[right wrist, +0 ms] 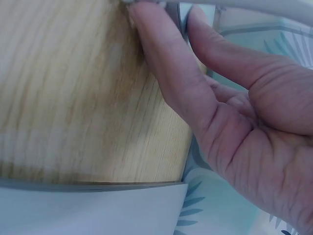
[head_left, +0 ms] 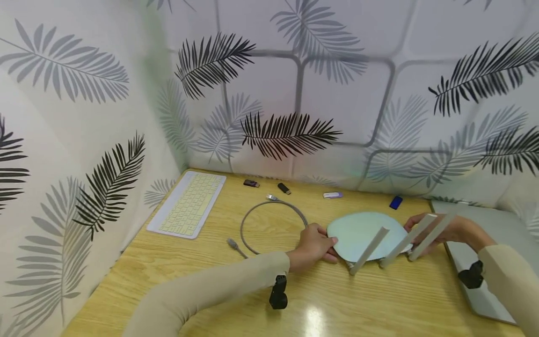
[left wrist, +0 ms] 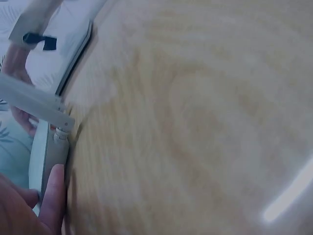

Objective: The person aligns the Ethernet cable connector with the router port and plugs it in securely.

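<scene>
Head view: left hand (head_left: 313, 245), thumb and fingers clamped on the left edge of a pale router (head_left: 353, 231); right hand (head_left: 460, 229), likewise on the right edge, beside three tilted antennas (head_left: 368, 251). Router between both hands, over the bench (head_left: 358, 299), contact unclear. Left forearm (head_left: 214, 285) and right forearm (head_left: 511, 283) angled inward.

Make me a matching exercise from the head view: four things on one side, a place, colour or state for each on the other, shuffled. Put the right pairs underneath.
Things
1. keyboard
2. cable
3. three-antenna device
4. rightmost USB stick

Places, colours, states
A. deep blue
B. gripped by the left hand and the right hand
C. at the left side of the table
D. curved round in a loop

Right pairs
1-C
2-D
3-B
4-A
</scene>
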Motion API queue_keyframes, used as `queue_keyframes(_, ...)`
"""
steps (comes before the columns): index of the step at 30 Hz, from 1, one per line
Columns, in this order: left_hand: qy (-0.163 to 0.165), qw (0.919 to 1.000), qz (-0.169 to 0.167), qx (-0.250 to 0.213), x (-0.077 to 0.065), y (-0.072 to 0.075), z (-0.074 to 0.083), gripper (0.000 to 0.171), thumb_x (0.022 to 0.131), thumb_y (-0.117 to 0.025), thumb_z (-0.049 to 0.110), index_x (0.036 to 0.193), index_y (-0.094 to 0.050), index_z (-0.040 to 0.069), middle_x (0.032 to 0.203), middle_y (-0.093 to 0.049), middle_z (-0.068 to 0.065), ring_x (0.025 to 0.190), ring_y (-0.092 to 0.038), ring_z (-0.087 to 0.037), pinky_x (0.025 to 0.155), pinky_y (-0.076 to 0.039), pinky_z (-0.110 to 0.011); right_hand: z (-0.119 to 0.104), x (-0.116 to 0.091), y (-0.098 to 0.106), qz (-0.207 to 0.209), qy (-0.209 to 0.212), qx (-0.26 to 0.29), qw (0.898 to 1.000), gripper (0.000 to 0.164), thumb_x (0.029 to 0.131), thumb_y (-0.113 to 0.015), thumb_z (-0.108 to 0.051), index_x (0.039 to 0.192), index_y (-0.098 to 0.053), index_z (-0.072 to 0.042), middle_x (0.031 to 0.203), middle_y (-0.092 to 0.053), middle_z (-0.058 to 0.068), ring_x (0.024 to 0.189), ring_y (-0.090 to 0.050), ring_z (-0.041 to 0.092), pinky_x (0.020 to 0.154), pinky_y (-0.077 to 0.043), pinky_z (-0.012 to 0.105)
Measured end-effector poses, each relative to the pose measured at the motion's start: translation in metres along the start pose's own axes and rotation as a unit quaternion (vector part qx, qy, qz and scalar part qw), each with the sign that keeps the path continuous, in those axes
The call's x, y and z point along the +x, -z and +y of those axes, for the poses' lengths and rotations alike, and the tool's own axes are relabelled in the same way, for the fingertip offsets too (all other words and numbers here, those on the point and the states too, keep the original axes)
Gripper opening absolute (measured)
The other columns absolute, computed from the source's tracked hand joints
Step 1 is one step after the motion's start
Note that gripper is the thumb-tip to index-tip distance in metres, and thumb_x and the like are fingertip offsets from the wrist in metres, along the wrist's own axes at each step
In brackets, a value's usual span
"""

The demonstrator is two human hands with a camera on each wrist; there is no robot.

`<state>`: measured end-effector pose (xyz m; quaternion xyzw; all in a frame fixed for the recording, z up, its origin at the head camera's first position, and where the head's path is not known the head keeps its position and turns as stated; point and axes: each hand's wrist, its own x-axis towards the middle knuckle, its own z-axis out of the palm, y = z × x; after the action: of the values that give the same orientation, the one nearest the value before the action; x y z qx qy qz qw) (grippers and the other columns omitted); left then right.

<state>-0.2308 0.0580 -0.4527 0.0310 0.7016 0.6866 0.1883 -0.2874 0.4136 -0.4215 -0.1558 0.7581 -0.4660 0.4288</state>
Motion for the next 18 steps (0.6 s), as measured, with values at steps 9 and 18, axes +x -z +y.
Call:
queue_keyframes(9,-0.021,0.9880,0.017,0.152,0.037,0.004,0.015,0.028,0.091,-0.067,0.003,0.114,-0.056,-0.009,0.090,-0.068,-0.017,0.071,-0.073,-0.031,0.062,-0.063,-0.031,-0.012,-0.008,-0.025,0.071,-0.055,-0.013,0.996,0.030,0.097,-0.061,-0.014,0.115,-0.046,0.005,0.087,-0.064,0.007,0.077,-0.068,0.014,0.073,-0.064,0.032)
queue_keyframes(18,-0.027,0.9787,-0.024,0.202,0.060,0.014,0.023,0.032,0.092,-0.067,0.007,0.120,-0.059,-0.006,0.096,-0.071,-0.019,0.073,-0.073,-0.030,0.065,-0.063,-0.032,-0.022,-0.001,-0.039,0.147,-0.075,-0.088,0.982,0.036,0.097,-0.063,-0.028,0.109,-0.053,0.004,0.068,-0.054,-0.003,0.056,-0.046,0.007,0.053,-0.044,0.025)
